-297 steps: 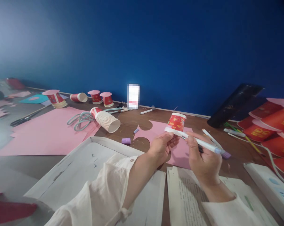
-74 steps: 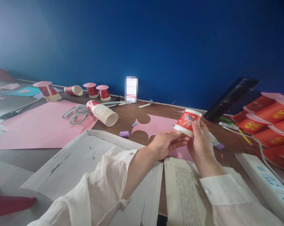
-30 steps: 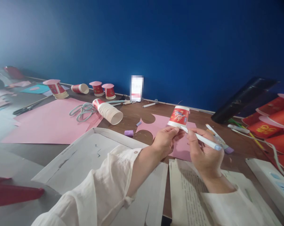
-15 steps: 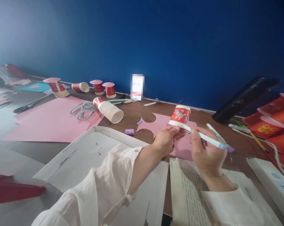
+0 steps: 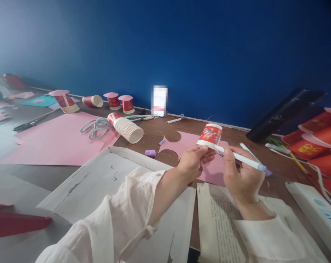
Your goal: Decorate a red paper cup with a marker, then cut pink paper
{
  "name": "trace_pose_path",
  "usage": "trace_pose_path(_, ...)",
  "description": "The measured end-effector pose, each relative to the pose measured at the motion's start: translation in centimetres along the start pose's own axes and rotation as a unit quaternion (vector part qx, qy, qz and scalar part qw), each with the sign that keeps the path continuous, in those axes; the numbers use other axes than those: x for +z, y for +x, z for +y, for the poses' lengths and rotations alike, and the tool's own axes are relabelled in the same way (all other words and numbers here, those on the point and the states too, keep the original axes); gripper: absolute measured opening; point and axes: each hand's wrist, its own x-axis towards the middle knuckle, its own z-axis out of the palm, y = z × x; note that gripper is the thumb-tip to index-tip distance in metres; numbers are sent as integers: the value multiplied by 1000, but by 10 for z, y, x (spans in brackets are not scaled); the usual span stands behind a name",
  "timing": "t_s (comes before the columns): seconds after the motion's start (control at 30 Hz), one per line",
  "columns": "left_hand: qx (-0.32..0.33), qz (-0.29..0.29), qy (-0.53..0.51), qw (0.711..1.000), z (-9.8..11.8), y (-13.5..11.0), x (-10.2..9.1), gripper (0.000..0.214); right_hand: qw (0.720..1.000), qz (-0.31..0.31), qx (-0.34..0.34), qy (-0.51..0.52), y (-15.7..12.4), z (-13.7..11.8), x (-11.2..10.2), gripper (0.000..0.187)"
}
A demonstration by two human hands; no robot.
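Steady upturned cup [image 5: 210,136] with left hand [image 5: 194,160] pinched on rim, press pen [image 5: 240,157] lightly there, right hand [image 5: 240,175] closed around it.

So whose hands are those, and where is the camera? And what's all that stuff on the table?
The camera sits on a person's head and looks down, so you see that person's own two hands, just as you see yours. There is only this one view. The left hand holds a small red paper cup upside down by its lower edge. The right hand holds a white pen, with its tip at that same edge. Below them is a brown table against a blue wall. On it lie pink paper, a stack of paper cups tipped on its side, a purple cap, scissors, a printed page and a white power strip.
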Motion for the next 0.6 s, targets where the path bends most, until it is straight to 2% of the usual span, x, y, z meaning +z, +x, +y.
trace_pose_path(0.17, 1, 3, 1, 1000, 0, 0, 0, 14, 1000, 9, -1, -14, 0, 0, -1, 26)
trace_pose_path(0.5, -3, -11, 3, 1000, 0, 0, 0, 12, 998, -26, -35, 40, 3, -4, 0, 20)
trace_pose_path(0.6, -2, -15, -2, 1000, -1, 0, 0, 12, 999, -11, -31, 25, 3, -1, 1, 20)
